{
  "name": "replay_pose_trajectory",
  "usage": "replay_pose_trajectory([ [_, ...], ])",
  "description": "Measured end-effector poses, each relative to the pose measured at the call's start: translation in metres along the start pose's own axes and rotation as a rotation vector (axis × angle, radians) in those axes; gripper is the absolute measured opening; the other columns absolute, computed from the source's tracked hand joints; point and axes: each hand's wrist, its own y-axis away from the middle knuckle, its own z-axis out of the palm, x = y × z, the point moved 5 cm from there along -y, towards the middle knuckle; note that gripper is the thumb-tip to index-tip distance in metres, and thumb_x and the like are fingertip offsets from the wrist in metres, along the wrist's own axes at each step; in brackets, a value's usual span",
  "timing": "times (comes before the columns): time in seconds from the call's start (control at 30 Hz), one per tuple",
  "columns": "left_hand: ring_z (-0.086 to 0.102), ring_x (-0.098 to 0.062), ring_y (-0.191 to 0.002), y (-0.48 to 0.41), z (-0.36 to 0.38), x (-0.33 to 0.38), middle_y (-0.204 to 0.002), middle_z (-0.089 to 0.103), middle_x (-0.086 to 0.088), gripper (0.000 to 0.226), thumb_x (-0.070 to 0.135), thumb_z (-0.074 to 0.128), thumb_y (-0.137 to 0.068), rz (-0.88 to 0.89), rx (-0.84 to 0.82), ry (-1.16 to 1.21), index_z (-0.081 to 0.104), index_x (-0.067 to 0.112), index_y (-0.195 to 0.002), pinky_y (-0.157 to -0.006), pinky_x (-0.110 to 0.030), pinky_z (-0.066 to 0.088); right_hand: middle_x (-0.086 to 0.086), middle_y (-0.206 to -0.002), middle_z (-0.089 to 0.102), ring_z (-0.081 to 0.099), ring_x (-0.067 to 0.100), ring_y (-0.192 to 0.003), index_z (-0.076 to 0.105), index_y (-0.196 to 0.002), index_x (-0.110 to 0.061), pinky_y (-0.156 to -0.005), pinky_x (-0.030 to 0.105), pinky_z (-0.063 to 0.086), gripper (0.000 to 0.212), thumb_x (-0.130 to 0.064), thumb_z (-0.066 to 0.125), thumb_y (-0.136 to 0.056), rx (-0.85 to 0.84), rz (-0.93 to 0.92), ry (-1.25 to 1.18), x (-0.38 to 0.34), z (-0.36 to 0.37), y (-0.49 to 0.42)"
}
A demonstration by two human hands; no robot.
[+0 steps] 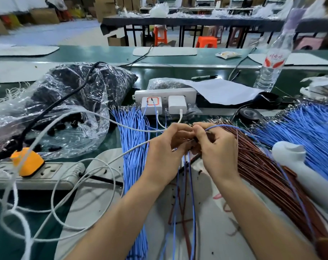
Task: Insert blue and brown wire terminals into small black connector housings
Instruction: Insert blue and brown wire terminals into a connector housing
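Both hands meet over the green bench, fingertips together. The right hand (216,147) pinches a single blue wire (224,126) that arcs over its knuckles. The left hand (167,147) curls round a small black connector housing (194,140), mostly hidden between the fingers. Finished leads (189,184) dangle beneath. A blue wire bundle (133,147) lies left of the hands, a brown wire bundle (262,166) just right, and a plastic bag of black housings (75,102) sits further left.
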Motion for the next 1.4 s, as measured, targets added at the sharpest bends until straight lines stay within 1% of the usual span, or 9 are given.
replay_pose_trajectory([
  [0.13,0.065,0.001,-0.081,0.0,-0.009,0.003,-0.084,0.07,0.007,0.035,-0.021,0.057,-0.078,0.086,0.121,-0.235,0.073,0.009,-0.084,-0.078,-0.011,0.047,0.0,-0.054,0.066,0.055,0.008,-0.041,0.058,-0.097,-0.024,-0.041,0.02,0.041,0.01,-0.015,0.061,-0.093,0.178,0.213,-0.427,0.012,-0.015,-0.012],
  [0.37,0.061,-0.009,-0.092,-0.004,-0.047,0.008,-0.102,0.067,0.001,0.029,-0.012,0.053,-0.088,0.052,0.543,-0.364,0.073,0.005,-0.102,-0.089,-0.003,0.039,0.0,-0.052,0.064,0.052,0.012,-0.042,0.043,-0.097,-0.015,-0.04,0.02,0.034,0.022,-0.01,0.063,-0.091,0.877,0.197,-0.761,0.032,-0.112,-0.032],
  [0.47,0.061,-0.021,-0.104,-0.004,-0.045,0.005,-0.108,0.068,-0.004,0.033,-0.009,0.053,-0.085,-0.024,0.534,-0.401,0.072,0.009,-0.105,-0.104,-0.027,0.038,0.004,-0.058,0.061,0.044,0.013,-0.04,0.042,-0.095,-0.018,-0.041,0.022,0.03,0.017,-0.011,0.057,-0.093,1.002,0.165,-0.689,0.037,-0.13,-0.028],
  [0.57,0.047,-0.028,-0.122,0.001,-0.035,0.008,-0.125,0.059,-0.008,0.033,-0.002,0.06,-0.082,-0.011,0.504,-0.626,0.064,0.008,-0.113,-0.116,-0.048,0.017,0.003,-0.062,0.062,0.046,0.01,-0.039,0.046,-0.083,-0.021,-0.041,0.021,0.035,0.017,-0.013,0.057,-0.093,0.941,0.108,-0.555,0.025,-0.128,-0.023],
  [0.67,0.022,-0.026,-0.134,0.006,-0.029,0.002,-0.144,0.031,-0.006,0.032,0.01,0.065,-0.08,-0.038,0.364,-0.698,0.063,0.021,-0.111,-0.113,-0.035,0.01,-0.008,-0.069,0.064,0.058,0.006,-0.05,0.049,-0.084,-0.028,-0.048,0.022,0.047,0.02,-0.014,0.061,-0.092,0.726,-0.025,-0.344,0.007,-0.104,-0.007],
  [0.83,0.045,-0.006,-0.109,0.01,-0.02,0.018,-0.095,0.064,0.014,0.042,0.05,0.039,-0.086,0.055,0.309,-0.701,0.073,0.028,-0.075,-0.098,-0.042,0.019,0.004,-0.094,0.066,0.068,0.023,-0.079,0.058,-0.107,-0.024,-0.076,0.036,0.055,0.023,-0.006,0.06,-0.093,0.336,-0.259,-0.068,-0.005,-0.05,0.03],
  [0.93,0.041,0.016,-0.107,0.015,-0.012,0.025,-0.088,0.067,0.022,0.02,0.04,0.049,-0.087,0.169,0.225,-0.528,0.067,0.044,-0.095,-0.107,-0.05,0.012,-0.013,-0.099,0.066,0.066,0.006,-0.086,0.058,-0.108,-0.025,-0.08,0.026,0.053,0.024,-0.011,0.063,-0.089,0.249,-0.285,-0.085,-0.009,-0.039,0.036],
  [1.03,0.05,-0.002,-0.118,0.013,-0.007,0.024,-0.099,0.068,0.025,0.032,0.026,0.055,-0.088,0.215,0.144,-0.346,0.057,0.043,-0.115,-0.106,-0.064,0.024,-0.015,-0.104,0.067,0.066,0.004,-0.096,0.059,-0.106,-0.025,-0.085,0.021,0.052,0.024,-0.01,0.064,-0.088,0.152,-0.276,-0.148,-0.01,-0.034,0.037],
  [1.4,0.058,-0.005,-0.116,0.017,0.0,0.027,-0.128,0.06,0.004,0.034,0.006,0.058,-0.09,0.34,0.019,-0.072,0.063,0.024,-0.118,-0.079,-0.022,0.057,-0.01,-0.1,0.065,0.066,0.011,-0.09,0.057,-0.101,-0.029,-0.079,0.019,0.052,0.022,-0.012,0.063,-0.088,0.068,-0.276,-0.259,-0.018,-0.029,0.04],
])
